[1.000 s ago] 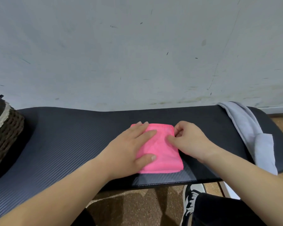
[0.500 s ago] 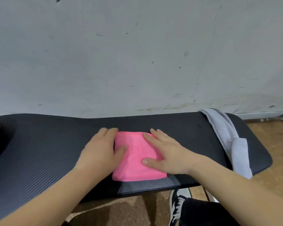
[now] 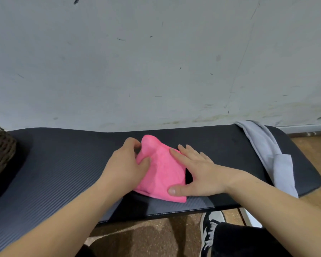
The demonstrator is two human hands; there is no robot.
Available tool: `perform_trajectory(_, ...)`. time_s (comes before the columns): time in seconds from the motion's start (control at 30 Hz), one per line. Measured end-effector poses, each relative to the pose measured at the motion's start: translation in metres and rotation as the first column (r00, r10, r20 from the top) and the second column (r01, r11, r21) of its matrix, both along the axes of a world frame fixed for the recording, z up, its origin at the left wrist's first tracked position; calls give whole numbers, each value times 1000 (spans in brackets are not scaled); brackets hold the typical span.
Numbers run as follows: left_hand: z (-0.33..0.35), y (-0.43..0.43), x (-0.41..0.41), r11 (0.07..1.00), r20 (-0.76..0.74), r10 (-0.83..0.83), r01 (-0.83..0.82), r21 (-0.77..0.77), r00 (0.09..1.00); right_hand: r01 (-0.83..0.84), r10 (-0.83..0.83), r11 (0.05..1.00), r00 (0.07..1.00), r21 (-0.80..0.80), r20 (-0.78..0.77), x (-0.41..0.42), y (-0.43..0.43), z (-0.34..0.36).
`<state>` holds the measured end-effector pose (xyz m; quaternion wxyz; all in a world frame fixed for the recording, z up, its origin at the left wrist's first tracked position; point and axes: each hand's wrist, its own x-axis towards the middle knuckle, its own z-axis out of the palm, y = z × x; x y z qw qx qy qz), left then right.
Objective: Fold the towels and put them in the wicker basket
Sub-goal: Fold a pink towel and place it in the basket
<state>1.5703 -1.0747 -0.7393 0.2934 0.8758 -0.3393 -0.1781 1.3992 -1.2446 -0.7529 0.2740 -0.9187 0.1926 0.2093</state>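
A folded pink towel (image 3: 160, 173) lies at the middle of the black padded bench (image 3: 63, 164), its left side raised off the surface. My left hand (image 3: 127, 164) grips that left edge, thumb on top and fingers curled under it. My right hand (image 3: 195, 171) holds the towel's right side, fingers spread along the far edge and thumb pressing the near right corner. A grey towel (image 3: 272, 154) is draped unfolded over the bench's right end. The dark wicker basket (image 3: 0, 153) shows only partly at the far left edge.
A grey scuffed wall (image 3: 156, 62) rises directly behind the bench. Below the bench's front edge are a brown floor (image 3: 146, 238) and my black-and-white sneaker (image 3: 210, 230) with a dark trouser leg.
The towel lay flat under both palms; now my left hand has gripped its left edge and lifted it, and my right hand has shifted to the right side. The view moved left, showing the basket again.
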Motion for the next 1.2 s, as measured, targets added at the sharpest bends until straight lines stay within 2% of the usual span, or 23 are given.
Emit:
perform_trajectory(0.17, 10, 10, 23, 998, 53, 27, -30, 56, 998, 14, -13, 1000, 1000, -28, 27, 10, 13, -2)
perform_trajectory(0.3, 21, 9, 22, 966, 330, -123, 37, 256, 936, 51, -49, 998, 998, -45, 45, 13, 17, -5)
perform_trajectory(0.37, 29, 5, 11, 952, 376, -186, 73, 296, 908, 88, -86, 995, 994, -40, 60, 13, 17, -7)
perform_trajectory(0.6, 40, -9, -37, 914, 309, -336, 229, 335, 890, 107, -100, 989, 993, -100, 68, 17, 24, -15)
perform_trajectory(0.73, 25, -9, -35, 893, 177, -414, 360, 269, 893, 97, -91, 991, 993, -96, 69, 16, 20, -13)
perform_trajectory(0.83, 12, -4, -17, 896, 247, -436, 391, 212, 865, 134, -128, 988, 989, -76, 78, 16, 14, -10)
perform_trajectory(0.9, 3, 2, -10, 877, 323, -474, 408, 252, 819, 182, -176, 982, 978, -46, 113, 17, 10, -6)
perform_trajectory(1.0, -17, 6, -16, 835, 352, -541, 440, 330, 764, 279, -278, 960, 940, 23, 199, 19, 7, -1)
perform_trajectory(1.1, -34, 3, -24, 834, 362, -543, 437, 337, 757, 337, -347, 938, 895, 86, 279, 24, 4, 1)
perform_trajectory(1.2, -38, 0, -25, 849, 368, -526, 446, 284, 767, 324, -345, 938, 894, 121, 286, 28, 4, -5)
